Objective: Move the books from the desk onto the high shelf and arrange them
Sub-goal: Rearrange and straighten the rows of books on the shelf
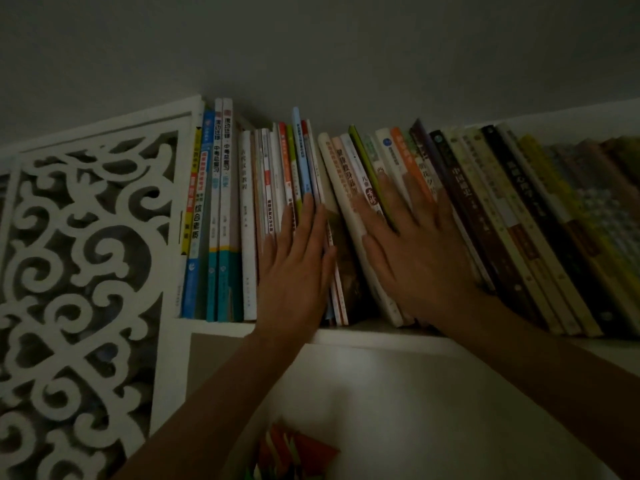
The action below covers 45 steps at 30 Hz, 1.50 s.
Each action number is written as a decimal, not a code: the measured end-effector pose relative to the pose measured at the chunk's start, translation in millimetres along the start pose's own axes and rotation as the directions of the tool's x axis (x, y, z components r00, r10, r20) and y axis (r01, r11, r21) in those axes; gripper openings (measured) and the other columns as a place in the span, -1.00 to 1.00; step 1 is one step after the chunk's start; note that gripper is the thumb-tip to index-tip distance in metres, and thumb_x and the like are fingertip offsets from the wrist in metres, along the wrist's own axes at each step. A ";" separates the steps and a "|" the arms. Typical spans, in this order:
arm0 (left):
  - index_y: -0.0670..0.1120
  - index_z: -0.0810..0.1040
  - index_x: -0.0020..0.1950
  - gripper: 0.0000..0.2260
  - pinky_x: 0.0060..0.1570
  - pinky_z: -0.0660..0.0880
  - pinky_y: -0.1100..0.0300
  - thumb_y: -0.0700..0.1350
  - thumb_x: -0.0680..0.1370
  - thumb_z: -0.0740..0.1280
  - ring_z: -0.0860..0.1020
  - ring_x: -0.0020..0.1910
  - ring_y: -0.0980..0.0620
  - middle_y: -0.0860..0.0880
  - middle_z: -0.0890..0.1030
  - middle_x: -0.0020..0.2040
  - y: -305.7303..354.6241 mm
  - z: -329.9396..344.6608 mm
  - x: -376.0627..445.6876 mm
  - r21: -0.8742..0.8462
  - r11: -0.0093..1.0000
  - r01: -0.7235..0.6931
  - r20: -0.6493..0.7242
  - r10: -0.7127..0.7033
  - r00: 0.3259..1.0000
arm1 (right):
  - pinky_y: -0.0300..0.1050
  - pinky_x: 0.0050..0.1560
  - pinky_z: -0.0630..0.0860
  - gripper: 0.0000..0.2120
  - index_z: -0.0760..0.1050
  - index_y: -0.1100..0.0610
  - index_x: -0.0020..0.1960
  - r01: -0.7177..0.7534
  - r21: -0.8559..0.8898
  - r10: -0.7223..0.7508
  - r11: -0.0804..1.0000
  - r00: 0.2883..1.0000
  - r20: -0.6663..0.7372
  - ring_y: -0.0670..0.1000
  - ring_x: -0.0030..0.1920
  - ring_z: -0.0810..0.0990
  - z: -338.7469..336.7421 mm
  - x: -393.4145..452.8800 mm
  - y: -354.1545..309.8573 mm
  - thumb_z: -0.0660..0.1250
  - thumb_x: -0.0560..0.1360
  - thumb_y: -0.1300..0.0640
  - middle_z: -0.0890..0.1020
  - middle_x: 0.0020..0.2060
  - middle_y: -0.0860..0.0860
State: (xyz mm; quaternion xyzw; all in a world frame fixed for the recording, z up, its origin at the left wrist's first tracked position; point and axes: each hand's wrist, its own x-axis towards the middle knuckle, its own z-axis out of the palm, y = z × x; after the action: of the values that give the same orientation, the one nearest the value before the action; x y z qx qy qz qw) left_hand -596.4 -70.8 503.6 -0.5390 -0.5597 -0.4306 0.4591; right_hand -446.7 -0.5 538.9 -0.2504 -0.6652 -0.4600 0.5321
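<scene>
A long row of books (221,209) fills the high white shelf (374,336), spines facing me. The books on the left stand upright; those on the right (491,216) lean to the left. My left hand (294,268) lies flat with straight fingers against the spines of several thin books near the middle. My right hand (412,251) presses flat, fingers spread, on the spines of the leaning white, green and orange books. Between my hands runs a narrow dark gap (343,261). Neither hand grips anything.
A white carved fretwork panel (79,258) closes the shelf unit's left side. The ceiling (311,46) is close above the book tops. Below the shelf is a white surface, with red and green items (294,452) at the bottom edge. The scene is dim.
</scene>
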 end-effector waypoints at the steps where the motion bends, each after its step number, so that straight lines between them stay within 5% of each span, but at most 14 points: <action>1: 0.07 -0.22 0.52 -0.48 0.46 -0.25 0.03 0.17 0.57 -0.25 -0.29 0.49 0.12 0.11 -0.25 0.52 -1.0 1.2 0.9 0.006 1.000 0.001 0.000 -0.001 1.000 | 0.26 0.41 -0.06 -0.46 0.10 0.03 0.51 0.006 -0.002 -0.006 1.000 1.000 0.001 0.25 0.48 0.12 2.5 -1.2 -1.3 -0.17 0.59 -0.12 0.18 0.49 0.18; 9: 0.18 -0.36 0.44 -0.47 0.32 -0.47 0.22 0.26 0.50 -0.31 -0.37 0.44 0.21 0.23 -0.39 0.44 -0.4 -11.4 2.2 -0.040 0.999 0.007 0.104 -0.002 0.995 | 0.28 0.40 -0.05 -0.42 0.17 0.16 0.49 0.063 -0.005 -0.062 0.998 0.996 0.060 0.22 0.48 0.15 2.4 8.7 -11.8 -0.12 0.56 -0.10 0.18 0.49 0.17; 13: 0.22 -0.37 0.39 -0.52 0.34 -0.42 0.25 0.23 0.49 -0.33 -0.31 0.45 0.27 0.25 -0.34 0.45 -14.9 -34.4 -6.5 0.012 0.998 -0.069 0.163 0.066 0.984 | 0.16 0.43 -0.06 -0.43 0.17 0.18 0.48 0.072 0.132 -0.077 0.989 0.996 0.035 0.14 0.48 0.18 -8.7 39.6 -28.5 -0.10 0.58 -0.11 0.24 0.47 0.12; 17: 0.09 -0.11 0.45 -0.48 0.49 -0.07 0.04 0.19 0.51 -0.18 -0.08 0.45 0.20 0.09 -0.04 0.50 -32.4 -49.2 -9.6 -0.011 1.000 0.018 0.055 -0.017 0.998 | 0.14 0.45 -0.23 -0.43 -0.08 0.14 0.54 0.037 0.186 -0.060 0.982 0.991 0.122 0.10 0.53 -0.07 -10.0 76.6 -50.6 -0.06 0.63 -0.09 -0.01 0.53 0.06; 21: -0.10 0.24 0.45 -0.50 0.41 0.04 0.14 0.06 0.55 0.00 0.13 0.37 0.20 -0.05 0.31 0.43 -53.0 -57.7 16.1 -0.134 0.991 -0.011 -0.102 -0.002 0.995 | 0.32 0.35 0.16 -0.47 0.31 0.20 0.42 -0.011 -0.004 0.011 1.000 1.000 0.005 0.21 0.39 0.35 7.2 80.1 -67.8 0.18 0.48 0.08 0.37 0.41 0.12; 24: -0.17 0.37 0.35 -0.58 0.35 0.08 0.33 -0.06 0.53 0.07 0.28 0.30 0.15 -0.12 0.41 0.34 -64.9 -57.0 32.7 -0.168 0.985 -0.034 -0.153 0.008 0.988 | 0.34 0.32 0.14 -0.47 0.38 0.19 0.39 -0.010 -0.042 0.009 0.999 1.000 -0.015 0.25 0.34 0.40 10.0 89.8 -74.5 0.01 0.47 0.08 0.43 0.37 0.11; 27: -0.16 0.38 0.32 -0.66 0.24 0.03 0.52 -0.13 0.57 0.10 0.22 0.20 0.26 -0.08 0.41 0.30 -74.6 -60.4 39.4 -0.246 0.967 -0.066 -0.146 0.030 0.989 | 0.33 0.32 0.11 -0.47 0.41 0.20 0.37 -0.001 -0.090 0.000 0.996 1.000 -0.007 0.25 0.33 0.42 9.0 92.0 -74.4 0.00 0.46 0.09 0.45 0.35 0.10; 31: -0.15 0.45 0.28 -0.65 0.34 0.12 0.20 -0.07 0.56 0.09 0.28 0.27 0.17 -0.09 0.43 0.32 -87.0 -69.6 41.2 -0.199 0.966 -0.162 -0.148 0.134 0.980 | 0.41 0.27 0.23 -0.49 0.43 0.22 0.34 -0.005 -0.077 0.004 0.997 1.000 -0.009 0.23 0.32 0.44 4.3 83.5 -61.2 -0.01 0.49 0.07 0.52 0.28 0.13; 37: -0.15 0.49 0.17 -0.79 0.26 0.25 0.22 -0.20 0.57 0.19 0.46 0.17 -0.01 -0.11 0.53 0.16 -70.7 -55.6 83.9 -0.216 0.956 -0.197 -0.187 0.157 0.970 | 0.45 0.09 0.39 -0.56 0.50 0.24 0.25 -0.034 -0.055 0.030 0.998 0.997 -0.074 0.21 0.23 0.53 3.9 87.3 -60.9 0.08 0.49 0.08 0.61 0.14 0.16; 40: -0.16 0.47 0.16 -0.82 0.18 0.38 0.05 -0.19 0.59 0.19 0.47 0.07 -0.02 -0.10 0.52 0.07 -60.8 -49.3 116.9 -0.257 0.943 -0.210 -0.195 0.162 0.967 | 0.44 0.11 0.41 -0.53 0.46 0.24 0.29 -0.053 -0.016 0.051 0.998 0.995 -0.088 0.20 0.26 0.49 9.3 86.5 -66.1 0.08 0.47 0.07 0.59 0.18 0.15; 43: -0.08 0.37 0.35 -0.67 0.37 0.18 -0.01 -0.06 0.59 0.18 0.35 0.31 -0.02 -0.08 0.37 0.34 -58.2 -45.8 139.4 -0.172 0.974 -0.144 -0.154 0.118 0.981 | 0.31 0.37 0.14 -0.46 0.27 0.17 0.43 -0.066 0.041 0.070 0.997 0.991 -0.113 0.14 0.41 0.27 15.1 79.3 -66.7 0.07 0.48 0.03 0.44 0.35 0.09; 45: -0.03 0.24 0.46 -0.56 0.43 -0.02 -0.03 0.02 0.59 0.15 0.17 0.45 -0.01 -0.04 0.18 0.50 -57.5 -42.4 145.2 -0.120 0.986 -0.112 -0.105 0.100 0.990 | 0.27 0.35 0.03 -0.45 0.21 0.16 0.45 -0.079 0.059 0.087 0.995 0.986 -0.142 0.12 0.44 0.19 18.2 75.8 -66.9 0.05 0.49 0.02 0.39 0.40 0.08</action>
State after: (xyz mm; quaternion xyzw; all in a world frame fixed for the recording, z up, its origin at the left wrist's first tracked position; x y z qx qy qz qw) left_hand -651.3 -84.8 655.1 -0.5739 -0.4788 -0.4659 0.4736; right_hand -533.8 -26.5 586.7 -0.2296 -0.6262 -0.4364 0.6040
